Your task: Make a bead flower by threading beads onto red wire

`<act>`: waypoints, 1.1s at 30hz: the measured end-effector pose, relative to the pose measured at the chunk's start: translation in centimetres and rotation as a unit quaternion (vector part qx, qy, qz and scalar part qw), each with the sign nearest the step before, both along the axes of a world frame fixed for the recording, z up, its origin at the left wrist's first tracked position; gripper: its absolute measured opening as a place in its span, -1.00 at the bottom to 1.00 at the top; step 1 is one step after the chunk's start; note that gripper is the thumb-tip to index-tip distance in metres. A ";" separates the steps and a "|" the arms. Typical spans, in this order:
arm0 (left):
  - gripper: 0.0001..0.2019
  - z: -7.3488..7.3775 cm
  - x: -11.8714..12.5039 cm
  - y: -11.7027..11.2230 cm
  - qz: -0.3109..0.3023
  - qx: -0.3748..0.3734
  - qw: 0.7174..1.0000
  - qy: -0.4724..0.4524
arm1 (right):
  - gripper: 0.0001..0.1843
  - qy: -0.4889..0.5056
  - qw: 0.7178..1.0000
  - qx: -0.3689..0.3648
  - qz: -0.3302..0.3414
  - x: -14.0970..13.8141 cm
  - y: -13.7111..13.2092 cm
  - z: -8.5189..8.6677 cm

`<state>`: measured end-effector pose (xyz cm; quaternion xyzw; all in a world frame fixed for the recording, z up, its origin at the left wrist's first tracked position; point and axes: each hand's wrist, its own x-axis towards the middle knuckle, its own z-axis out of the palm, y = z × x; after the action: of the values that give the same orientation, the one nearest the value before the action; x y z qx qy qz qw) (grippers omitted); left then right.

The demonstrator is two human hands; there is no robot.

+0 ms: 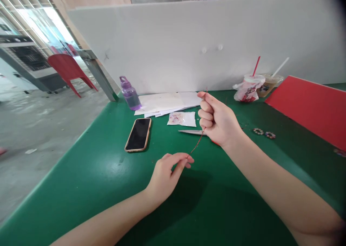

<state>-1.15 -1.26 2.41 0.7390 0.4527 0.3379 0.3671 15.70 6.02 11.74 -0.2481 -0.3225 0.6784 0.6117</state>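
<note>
A thin red string (198, 142) runs taut between my two hands above the green table (89, 174). My right hand (216, 119) is closed in a fist around the string's upper part, and a short end pokes out above the thumb. My left hand (166, 174) is lower and nearer to me, pinching the string's lower end between thumb and fingertips. Just behind my right hand lie scissors (190, 132) flat on the table, their handles hidden by that hand.
A phone (138, 134) lies face up at left, with a purple bottle (130, 93), white papers (167, 102) and a small clear packet (181, 118) behind it. Two drink cups (252, 87), two small bead pieces (263, 133) and a red board (308, 107) are at right. A white partition (205, 40) backs the table.
</note>
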 end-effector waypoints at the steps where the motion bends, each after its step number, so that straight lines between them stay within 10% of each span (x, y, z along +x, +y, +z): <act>1: -0.79 0.1 -0.1 0.3 0.011 -0.006 1.000 -0.011 | -0.83 0.001 1.000 0.000 0.001 0.0 -0.1 0.1; 14: -0.80 0.3 -1.5 3.5 0.115 -0.067 0.969 -0.210 | -0.84 -0.047 0.998 -0.003 0.033 -2.8 -0.4 -3.3; 20: -0.43 0.6 -1.3 3.0 0.147 -0.056 0.942 -0.296 | -0.80 -0.073 0.997 0.001 -0.012 -3.9 -0.4 -4.7; 33: -0.85 -0.9 -0.4 2.4 0.132 -0.197 0.896 -0.374 | -0.75 -0.159 0.983 -0.004 -0.090 -6.3 -1.5 -9.1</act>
<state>-1.53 1.16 1.46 0.4039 0.4328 0.5385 0.5996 9.38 4.56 2.64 -0.3829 -0.3892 0.5737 0.6105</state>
